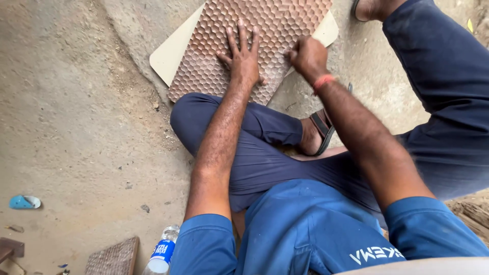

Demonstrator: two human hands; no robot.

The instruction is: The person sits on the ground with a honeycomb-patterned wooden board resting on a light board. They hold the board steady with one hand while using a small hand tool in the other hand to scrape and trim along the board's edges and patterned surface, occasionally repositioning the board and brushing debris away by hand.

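You are sitting cross-legged on the dusty ground and pressing your left hand [243,60] flat on a brown panel [254,30] carved with a honeycomb pattern. Its fingers [239,38] are spreading wide, the palm lying on the panel's near part and the fingertips pointing away from you toward its middle. Your right hand [308,56] is curling into a tight fist just to the right of those fingers, at the panel's right edge; whether it is gripping anything inside the fist you cannot tell from here. A red band [323,80] is circling that wrist.

The panel is lying on a pale cream board [170,53], which is showing beyond the left fingers on the left and past the right fist at the far corner. The panel's near corner is resting just ahead of your knee [193,114].

Behind your left elbow, a plastic water bottle [164,250] and a small woven-looking brown piece [113,258] are lying on the ground. A sandal [323,130] is sitting on your foot below the right wrist.
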